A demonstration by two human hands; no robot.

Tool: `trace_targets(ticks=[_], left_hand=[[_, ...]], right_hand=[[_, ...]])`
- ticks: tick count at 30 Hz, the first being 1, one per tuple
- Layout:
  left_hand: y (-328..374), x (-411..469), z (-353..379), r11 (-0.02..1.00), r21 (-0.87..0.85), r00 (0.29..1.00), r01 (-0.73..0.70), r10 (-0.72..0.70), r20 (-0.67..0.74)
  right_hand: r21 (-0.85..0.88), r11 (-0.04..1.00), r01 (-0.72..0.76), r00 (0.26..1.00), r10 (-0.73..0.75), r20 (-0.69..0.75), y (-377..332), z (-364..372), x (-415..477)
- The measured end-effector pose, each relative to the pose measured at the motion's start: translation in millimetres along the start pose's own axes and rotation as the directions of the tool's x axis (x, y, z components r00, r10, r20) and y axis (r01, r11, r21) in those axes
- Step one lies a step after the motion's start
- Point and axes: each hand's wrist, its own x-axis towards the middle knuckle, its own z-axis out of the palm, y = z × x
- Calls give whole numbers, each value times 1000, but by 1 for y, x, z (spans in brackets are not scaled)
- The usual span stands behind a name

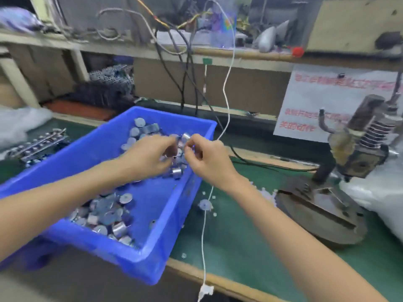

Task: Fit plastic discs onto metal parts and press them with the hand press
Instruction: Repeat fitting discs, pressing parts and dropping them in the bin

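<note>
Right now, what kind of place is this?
Likely a small factory assembly bench: a blue bin of loose metal parts, a hand press on the green mat, and a posted sheet of red text.

Both your bare forearms reach forward and converge, so your hands meet almost fingertip to fingertip. Left hand (150, 155): palm down, knuckles up, fingers curled toward the right hand; too blurred to tell if it grips anything. Right hand (207, 158): just beside it, thumb and index finger pinching a small metal part (186, 136) at their tips, other fingers curled under.
</note>
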Motion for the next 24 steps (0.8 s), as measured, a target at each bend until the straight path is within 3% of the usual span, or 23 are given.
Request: trace_targets(ticks=[2,5,7,9,17,20,24], left_hand=[[-29,-14,-4,979,120,941,163,-191,279],[-57,-34,7,937,244,679,250,-349,646],[-67,-44,21,918,292,557,269,-396,730],[-70,-48,32,902,356,496,246,-432,753],[-49,-44,46,859,512,462,15,-460,758],[-45,-46,41,864,497,434,84,-480,762],[-40,-39,18,899,318,533,302,-436,725]], right_hand=[[62,997,41,996,-45,77,-15,22,12],[61,998,29,943,-47,330,-27,48,18],[-50,998,43,883,-15,469,-27,57,19],[-103,994,27,862,29,506,-23,57,19],[-165,986,25,860,62,506,-22,56,16],[-123,992,27,877,35,480,-23,52,13],[-31,999,6,905,8,424,-25,43,6]])
